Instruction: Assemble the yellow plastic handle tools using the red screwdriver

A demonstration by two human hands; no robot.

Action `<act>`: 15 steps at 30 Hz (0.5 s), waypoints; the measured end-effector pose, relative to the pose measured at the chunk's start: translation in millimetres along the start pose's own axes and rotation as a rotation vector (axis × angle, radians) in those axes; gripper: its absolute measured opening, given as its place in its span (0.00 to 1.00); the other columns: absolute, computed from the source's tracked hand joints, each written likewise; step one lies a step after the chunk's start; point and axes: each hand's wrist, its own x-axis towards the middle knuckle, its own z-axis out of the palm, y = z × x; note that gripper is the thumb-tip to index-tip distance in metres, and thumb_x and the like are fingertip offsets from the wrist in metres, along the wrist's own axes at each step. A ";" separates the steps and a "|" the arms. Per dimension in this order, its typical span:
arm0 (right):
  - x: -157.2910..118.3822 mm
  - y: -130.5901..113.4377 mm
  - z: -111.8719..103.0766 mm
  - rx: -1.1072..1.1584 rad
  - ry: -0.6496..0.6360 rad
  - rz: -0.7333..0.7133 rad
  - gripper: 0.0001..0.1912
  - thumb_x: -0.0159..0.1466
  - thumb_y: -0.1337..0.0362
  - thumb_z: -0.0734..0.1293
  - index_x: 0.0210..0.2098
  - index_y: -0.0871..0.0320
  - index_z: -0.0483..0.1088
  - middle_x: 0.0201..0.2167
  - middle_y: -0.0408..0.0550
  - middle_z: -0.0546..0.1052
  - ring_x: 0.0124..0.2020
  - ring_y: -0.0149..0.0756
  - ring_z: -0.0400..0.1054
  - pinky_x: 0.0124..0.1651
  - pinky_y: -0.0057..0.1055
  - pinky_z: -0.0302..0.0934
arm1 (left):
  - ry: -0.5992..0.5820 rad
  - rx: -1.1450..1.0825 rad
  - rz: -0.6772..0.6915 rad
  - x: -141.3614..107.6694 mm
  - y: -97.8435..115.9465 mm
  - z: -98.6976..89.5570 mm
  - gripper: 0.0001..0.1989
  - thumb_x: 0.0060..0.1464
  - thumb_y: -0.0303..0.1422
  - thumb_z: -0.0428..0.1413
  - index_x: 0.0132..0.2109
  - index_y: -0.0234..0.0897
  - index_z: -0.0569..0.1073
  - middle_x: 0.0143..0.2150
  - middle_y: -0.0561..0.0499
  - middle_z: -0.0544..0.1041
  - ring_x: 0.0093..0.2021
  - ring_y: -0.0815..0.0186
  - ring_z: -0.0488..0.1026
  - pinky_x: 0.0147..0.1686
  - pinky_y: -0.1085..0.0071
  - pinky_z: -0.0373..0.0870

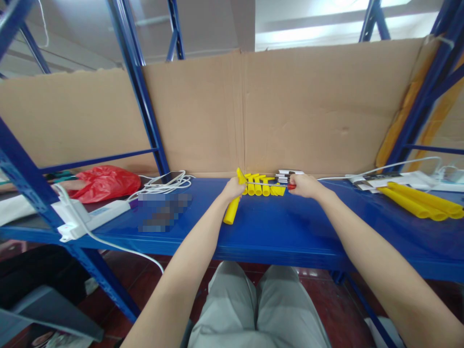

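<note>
The left hand (232, 187) grips a long yellow plastic tube (232, 211), angled down onto the blue metal shelf (275, 232), steadying it. The right hand (303, 185) clasps red-handled scissors (275, 184), blades reaching the tube's top end, beside a row of short yellow cut pieces (263, 186).

shelf (275, 232): glossy blue metal | backing (308, 106): matt cardboard | tube (232, 210): smooth yellow plastic

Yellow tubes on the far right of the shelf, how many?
3, I think: long yellow tubes bundled on the blue shelf beside white power strips; more may hide beneath.
</note>
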 end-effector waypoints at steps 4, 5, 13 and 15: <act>-1.5 -2.4 -2.6 -0.013 -0.032 -0.032 0.11 0.56 0.62 0.62 0.35 0.56 0.74 0.37 0.50 0.79 0.36 0.41 0.71 0.34 0.30 0.56 | 0.017 0.082 0.024 -0.7 -0.6 -2.4 0.10 0.50 0.22 0.50 0.39 0.30 0.73 0.14 0.58 0.64 0.14 0.72 0.62 0.19 0.78 0.61; -1.9 -3.0 -3.0 -0.017 -0.035 -0.031 0.11 0.56 0.62 0.62 0.35 0.55 0.74 0.38 0.50 0.79 0.37 0.41 0.72 0.35 0.30 0.56 | 0.020 0.102 0.026 -1.1 -0.4 -3.0 0.10 0.51 0.22 0.50 0.40 0.30 0.73 0.15 0.57 0.65 0.14 0.73 0.63 0.19 0.79 0.61; 1.5 -2.5 3.0 0.011 -0.069 -0.052 0.10 0.56 0.61 0.63 0.32 0.59 0.74 0.32 0.53 0.79 0.32 0.37 0.71 0.30 0.27 0.55 | 0.032 0.204 0.024 -3.2 1.6 -3.9 0.13 0.52 0.22 0.49 0.43 0.28 0.74 0.26 0.48 0.76 0.19 0.71 0.69 0.21 0.79 0.63; 1.8 -2.3 2.4 0.022 -0.090 -0.050 0.10 0.55 0.60 0.64 0.32 0.59 0.74 0.34 0.52 0.79 0.32 0.37 0.71 0.30 0.27 0.55 | 0.037 0.223 0.021 -2.9 1.6 -3.8 0.13 0.51 0.21 0.49 0.42 0.28 0.74 0.25 0.49 0.76 0.19 0.72 0.69 0.21 0.80 0.63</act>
